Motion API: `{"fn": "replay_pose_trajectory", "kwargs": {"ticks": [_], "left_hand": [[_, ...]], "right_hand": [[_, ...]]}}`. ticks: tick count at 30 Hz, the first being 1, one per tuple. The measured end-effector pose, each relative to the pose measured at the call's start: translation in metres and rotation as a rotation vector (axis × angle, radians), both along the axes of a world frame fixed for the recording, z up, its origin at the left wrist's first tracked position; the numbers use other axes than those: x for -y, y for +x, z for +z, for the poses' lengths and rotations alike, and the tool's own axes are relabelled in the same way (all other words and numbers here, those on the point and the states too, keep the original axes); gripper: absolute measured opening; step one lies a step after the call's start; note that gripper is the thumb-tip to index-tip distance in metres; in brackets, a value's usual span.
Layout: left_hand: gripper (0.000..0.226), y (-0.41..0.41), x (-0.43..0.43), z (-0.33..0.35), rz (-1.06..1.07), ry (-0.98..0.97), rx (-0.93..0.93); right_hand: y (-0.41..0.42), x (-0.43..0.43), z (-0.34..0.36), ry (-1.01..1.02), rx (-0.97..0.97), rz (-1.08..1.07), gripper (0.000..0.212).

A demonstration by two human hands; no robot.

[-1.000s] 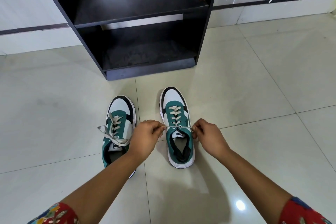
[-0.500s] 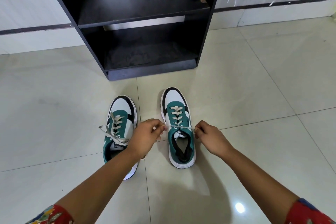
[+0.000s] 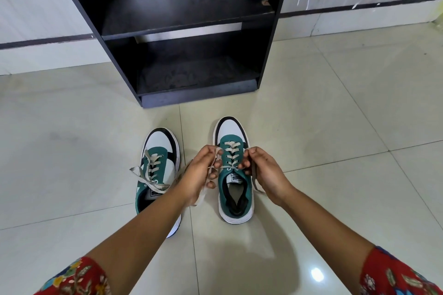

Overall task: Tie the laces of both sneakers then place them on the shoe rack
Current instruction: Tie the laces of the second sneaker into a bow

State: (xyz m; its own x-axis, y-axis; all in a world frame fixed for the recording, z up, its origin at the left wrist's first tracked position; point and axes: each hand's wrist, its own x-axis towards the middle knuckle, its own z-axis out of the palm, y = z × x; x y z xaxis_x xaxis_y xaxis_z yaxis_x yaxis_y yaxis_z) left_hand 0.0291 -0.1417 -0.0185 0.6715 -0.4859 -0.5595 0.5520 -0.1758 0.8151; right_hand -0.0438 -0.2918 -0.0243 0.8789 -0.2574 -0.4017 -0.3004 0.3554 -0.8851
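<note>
Change since 0.5 s ago: we then had both lace ends drawn out sideways, taut across the tongue of the right sneaker (image 3: pixel 233 175). Now both hands have come inward and slightly farther, over the laced eyelets, and the ends hang slack. We read this as the 1st cross being tightened and the loops about to be formed; no bow shows yet.

Left hand (image 3: pixel 200 172): fingers curled, thumb and forefinger pinched on the left lace end (image 3: pixel 217 151) at the sneaker's left edge; the rest of that end trails down past the palm toward the near floor. Right hand (image 3: pixel 266 171): fingers curled closed on the right lace end (image 3: pixel 254 178), which drops along the sneaker's right side. Whether the 2 ends are already crossed beneath the fingers, we cannot tell.

Left sneaker (image 3: pixel 157 172) sits just beside, to the left, partly under our left forearm; its lace (image 3: pixel 141 173) lies loose, ends splayed leftward, untied.

Both sneakers rest on the tiled floor (image 3: pixel 335 127), near the black shoe rack (image 3: pixel 191 7), which stands farther off, its 2 shelves bare.

Progress: 0 of 2 knots finished; placing not begun.
</note>
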Motion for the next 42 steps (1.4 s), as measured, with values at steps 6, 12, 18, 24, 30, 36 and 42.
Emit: {"fn": "replay_pose_trajectory", "kwargs": {"ticks": [6, 12, 18, 24, 30, 36, 42], "left_hand": [[0.028, -0.006, 0.012, 0.013, -0.149, -0.069, 0.236], [0.03, -0.001, 0.012, 0.009, -0.185, -0.052, 0.148], [0.011, 0.003, 0.011, 0.01, -0.166, -0.078, 0.096], [0.015, 0.004, 0.01, 0.01, -0.071, -0.091, 0.068], [0.011, -0.005, 0.012, 0.019, -0.032, -0.107, 0.303], [0.004, 0.002, 0.001, 0.009, -0.317, 0.486, 1.319], [0.034, 0.011, 0.004, 0.004, -0.515, 0.518, 1.81]], "right_hand": [[0.006, -0.005, 0.005, -0.154, 0.033, 0.111, 0.024], [0.01, -0.007, 0.011, -0.186, 0.067, 0.187, 0.018], [0.01, -0.005, 0.008, -0.253, 0.123, 0.307, 0.019], [0.008, -0.005, 0.006, -0.245, 0.193, 0.262, 0.007], [0.018, -0.003, 0.003, -0.155, 0.059, 0.107, 0.013], [0.025, 0.0, 0.002, -0.177, -0.03, 0.094, 0.02], [0.034, 0.008, 0.006, -0.163, -0.131, 0.225, 0.019]]}}
